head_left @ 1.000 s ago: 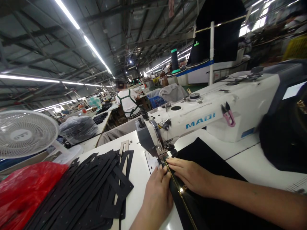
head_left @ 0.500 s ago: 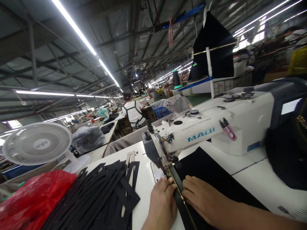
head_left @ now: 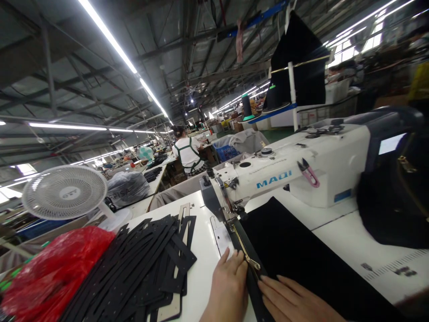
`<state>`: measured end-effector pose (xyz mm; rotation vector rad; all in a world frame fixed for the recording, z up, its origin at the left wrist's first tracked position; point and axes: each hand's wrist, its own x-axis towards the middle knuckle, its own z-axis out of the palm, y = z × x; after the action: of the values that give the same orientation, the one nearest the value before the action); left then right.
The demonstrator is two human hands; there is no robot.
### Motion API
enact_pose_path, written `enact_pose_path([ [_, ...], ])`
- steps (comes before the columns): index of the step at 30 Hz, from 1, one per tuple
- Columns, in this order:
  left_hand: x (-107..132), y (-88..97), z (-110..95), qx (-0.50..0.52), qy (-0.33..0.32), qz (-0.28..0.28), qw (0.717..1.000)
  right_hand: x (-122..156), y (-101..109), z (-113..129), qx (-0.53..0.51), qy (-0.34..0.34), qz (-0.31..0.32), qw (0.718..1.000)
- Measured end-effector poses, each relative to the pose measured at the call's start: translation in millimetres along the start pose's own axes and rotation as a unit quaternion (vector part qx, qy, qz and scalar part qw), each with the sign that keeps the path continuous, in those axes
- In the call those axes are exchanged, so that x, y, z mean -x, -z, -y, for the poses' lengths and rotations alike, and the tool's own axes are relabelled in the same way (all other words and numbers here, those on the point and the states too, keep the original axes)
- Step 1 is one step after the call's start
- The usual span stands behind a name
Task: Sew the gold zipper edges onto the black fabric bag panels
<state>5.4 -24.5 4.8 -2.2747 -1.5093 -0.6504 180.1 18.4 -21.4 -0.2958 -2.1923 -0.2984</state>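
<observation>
A gold-toothed zipper [head_left: 241, 247] lies along the edge of black fabric [head_left: 284, 237], and its far end runs under the presser foot [head_left: 231, 221] of a white sewing machine [head_left: 268, 179]. The gold zipper pull [head_left: 253, 263] lies between my hands. At the zipper's left edge, my left hand [head_left: 228, 286] has its fingers bent and closed on it; the thumb is hidden. My right hand [head_left: 295, 297] rests flat on the fabric to the right, fingers stretched out, fingertips close below the pull.
Left of the machine lies a pile of black slotted strips [head_left: 144, 264], beside a red plastic bag [head_left: 60, 264] and a white fan [head_left: 67, 192]. Pink thread snips [head_left: 309, 173] hang on the machine body. Further off, a person [head_left: 188, 152] stands facing away.
My right hand has slid back toward me and flattened from a curled grip. The zipper pull shows more fully. My left hand stays by the zipper, and the view has shifted slightly.
</observation>
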Motion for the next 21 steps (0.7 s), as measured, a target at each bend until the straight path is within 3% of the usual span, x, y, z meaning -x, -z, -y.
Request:
enact_pose_path([
  [3,0,1.6,-3,-0.003,0.012,0.0,1.0,-3,-8,5,-0.009,-0.014,-0.035,0.999],
  [9,5,-7.7,-4,-0.024,0.032,-0.007,0.999,-15,-6,2,-0.022,0.037,-0.043,0.998],
  [16,-1,-12.4,0,-0.007,0.06,0.002,0.998,-4,-17,-6,-0.036,0.035,0.014,0.999],
  [21,-13,-13.3,7,-0.003,0.091,0.009,0.996,-11,-26,-15,-0.065,0.017,0.034,0.997],
])
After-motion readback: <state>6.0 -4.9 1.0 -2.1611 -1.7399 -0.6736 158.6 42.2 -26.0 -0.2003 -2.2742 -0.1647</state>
